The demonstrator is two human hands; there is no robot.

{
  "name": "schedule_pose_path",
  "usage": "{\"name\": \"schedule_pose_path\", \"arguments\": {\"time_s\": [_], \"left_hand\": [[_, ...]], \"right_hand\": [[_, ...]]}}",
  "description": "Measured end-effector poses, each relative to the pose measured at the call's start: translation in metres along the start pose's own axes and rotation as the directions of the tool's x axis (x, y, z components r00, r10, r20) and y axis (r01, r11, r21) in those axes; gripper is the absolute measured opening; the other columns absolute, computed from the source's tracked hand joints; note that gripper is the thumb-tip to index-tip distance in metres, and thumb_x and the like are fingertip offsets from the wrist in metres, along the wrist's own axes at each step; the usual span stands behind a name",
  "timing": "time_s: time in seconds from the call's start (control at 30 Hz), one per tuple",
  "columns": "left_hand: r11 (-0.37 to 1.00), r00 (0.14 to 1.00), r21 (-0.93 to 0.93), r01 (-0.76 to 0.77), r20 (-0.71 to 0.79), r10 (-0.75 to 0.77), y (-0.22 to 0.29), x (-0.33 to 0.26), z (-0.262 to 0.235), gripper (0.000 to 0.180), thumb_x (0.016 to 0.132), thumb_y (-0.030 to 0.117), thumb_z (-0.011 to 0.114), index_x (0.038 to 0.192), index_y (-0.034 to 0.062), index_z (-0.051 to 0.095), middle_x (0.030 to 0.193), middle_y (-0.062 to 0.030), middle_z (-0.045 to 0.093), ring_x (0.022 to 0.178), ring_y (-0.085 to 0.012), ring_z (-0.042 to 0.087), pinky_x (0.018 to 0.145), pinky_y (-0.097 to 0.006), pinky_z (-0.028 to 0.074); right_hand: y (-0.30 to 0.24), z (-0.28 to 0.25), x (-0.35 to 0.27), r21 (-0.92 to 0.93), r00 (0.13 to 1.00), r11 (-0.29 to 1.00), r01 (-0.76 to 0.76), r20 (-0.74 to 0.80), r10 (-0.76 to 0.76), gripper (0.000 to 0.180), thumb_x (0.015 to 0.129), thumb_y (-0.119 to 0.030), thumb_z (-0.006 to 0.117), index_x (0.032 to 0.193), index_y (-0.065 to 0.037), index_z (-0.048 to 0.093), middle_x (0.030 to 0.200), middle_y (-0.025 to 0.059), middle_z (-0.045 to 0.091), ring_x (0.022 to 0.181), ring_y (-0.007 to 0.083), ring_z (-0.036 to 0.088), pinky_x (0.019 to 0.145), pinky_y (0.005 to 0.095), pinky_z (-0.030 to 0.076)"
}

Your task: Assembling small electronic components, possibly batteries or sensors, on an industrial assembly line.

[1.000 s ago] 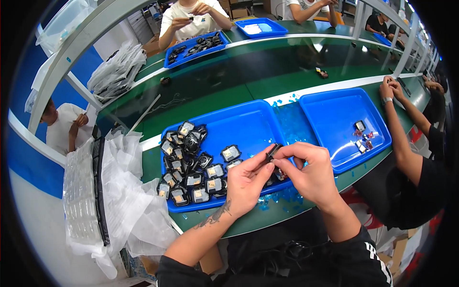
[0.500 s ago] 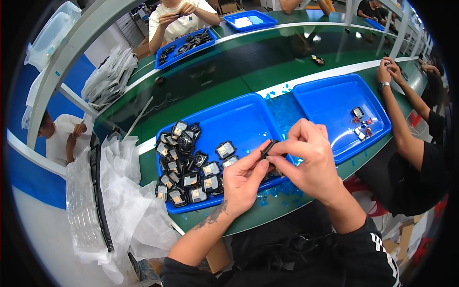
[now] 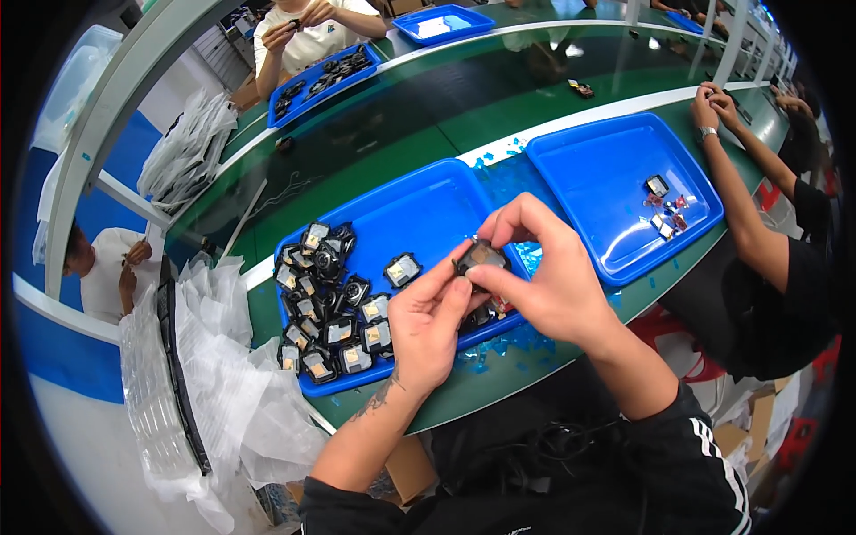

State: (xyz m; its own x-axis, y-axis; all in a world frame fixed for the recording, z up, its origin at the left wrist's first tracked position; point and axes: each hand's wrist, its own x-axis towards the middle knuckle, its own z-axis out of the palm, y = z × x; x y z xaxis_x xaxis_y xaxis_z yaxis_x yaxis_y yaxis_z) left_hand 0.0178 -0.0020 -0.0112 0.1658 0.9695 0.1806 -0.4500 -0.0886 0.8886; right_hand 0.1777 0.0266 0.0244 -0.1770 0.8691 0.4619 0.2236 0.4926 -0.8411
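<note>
Both my hands hold one small black square-framed part [image 3: 482,257] above the right side of a blue tray [image 3: 419,201]. My left hand [image 3: 428,325] pinches its left edge between thumb and fingertips. On the other side, the thumb and index finger of my right hand [image 3: 557,290] are closed on it. A flat brownish-grey face of the part shows between the fingers. In the tray's left half lies a pile of similar black parts [image 3: 319,334], several with grey and pale gold faces. One such part [image 3: 403,269] sits apart from the pile.
A second blue tray [image 3: 571,169] at right holds a few small pieces [image 3: 664,223]. Blue film scraps [image 3: 508,357] litter the green bench around the trays. Translucent plastic sheets [image 3: 227,357] hang at left. A co-worker's arm [image 3: 744,205] is at right; another person [image 3: 316,36] works across the green conveyor belt [image 3: 401,125].
The part has been turned from edge-on, so its flat face now shows. Both hands have shifted slightly left. The whole view has also shifted a little.
</note>
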Motion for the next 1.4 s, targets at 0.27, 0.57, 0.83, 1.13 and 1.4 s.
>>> {"name": "schedule_pose_path", "arguments": {"time_s": [0.27, 0.57, 0.83, 1.13, 1.4], "left_hand": [[0.994, 0.993, -0.108, -0.023, -0.119, 0.01, 0.0, -0.002, 0.005, 0.039, 0.098, 0.003, 0.049, 0.137, -0.0004, 0.046, 0.121, -0.0125, 0.06, 0.111, -0.0174, 0.06, 0.095, -0.034, 0.052], [0.66, 0.92, 0.645, -0.385, 0.209, 0.332, 0.01, -0.003, 0.0, 0.036, 0.086, -0.007, 0.061, 0.12, 0.0053, 0.066, 0.119, -0.0153, 0.06, 0.099, -0.0238, 0.066, 0.08, -0.029, 0.056], [0.639, 0.928, 0.677, -0.367, 0.219, 0.301, 0.009, -0.002, 0.0, 0.028, 0.082, -0.004, 0.069, 0.108, 0.0034, 0.071, 0.108, -0.0121, 0.066, 0.084, -0.0171, 0.067, 0.071, -0.025, 0.054], [0.723, 0.983, 0.668, -0.178, 0.15, 0.104, 0.008, -0.006, 0.002, 0.016, 0.083, 0.003, 0.069, 0.098, 0.0017, 0.072, 0.094, -0.0084, 0.066, 0.072, -0.0171, 0.067, 0.062, -0.025, 0.052], [0.865, 0.983, 0.492, 0.095, 0.088, -0.158, 0.001, -0.004, -0.002, 0.015, 0.087, -0.001, 0.065, 0.101, -0.005, 0.069, 0.098, -0.0083, 0.066, 0.085, -0.0116, 0.066, 0.07, -0.021, 0.055]], "right_hand": [[-0.003, -0.007, -0.034, 0.132, 0.968, 0.96, -0.248, 0.064, 0.241, 0.015, 0.085, 0.0, 0.069, 0.098, 0.005, 0.066, 0.088, 0.0094, 0.069, 0.081, 0.0141, 0.068, 0.077, 0.0275, 0.055], [-0.008, -0.016, -0.026, 0.253, 0.965, 0.932, -0.261, 0.062, 0.254, 0.009, 0.085, 0.001, 0.068, 0.092, 0.006, 0.066, 0.085, 0.0098, 0.068, 0.078, 0.0118, 0.066, 0.071, 0.0241, 0.054], [0.002, -0.026, -0.024, 0.346, 0.911, 0.853, -0.392, 0.276, 0.306, 0.011, 0.091, -0.006, 0.065, 0.092, 0.004, 0.06, 0.084, 0.0051, 0.063, 0.079, 0.0091, 0.06, 0.07, 0.0238, 0.053], [0.001, -0.03, -0.024, 0.175, 0.924, 0.928, -0.33, 0.26, 0.28, 0.011, 0.09, -0.008, 0.065, 0.089, 0.002, 0.059, 0.086, 0.0029, 0.06, 0.08, 0.0078, 0.058, 0.069, 0.023, 0.052], [-0.014, -0.025, -0.029, 0.017, 0.942, 0.958, -0.287, 0.186, 0.279, 0.019, 0.085, -0.002, 0.068, 0.103, 0.001, 0.062, 0.089, 0.0038, 0.062, 0.082, 0.0083, 0.06, 0.068, 0.0229, 0.052]]}}
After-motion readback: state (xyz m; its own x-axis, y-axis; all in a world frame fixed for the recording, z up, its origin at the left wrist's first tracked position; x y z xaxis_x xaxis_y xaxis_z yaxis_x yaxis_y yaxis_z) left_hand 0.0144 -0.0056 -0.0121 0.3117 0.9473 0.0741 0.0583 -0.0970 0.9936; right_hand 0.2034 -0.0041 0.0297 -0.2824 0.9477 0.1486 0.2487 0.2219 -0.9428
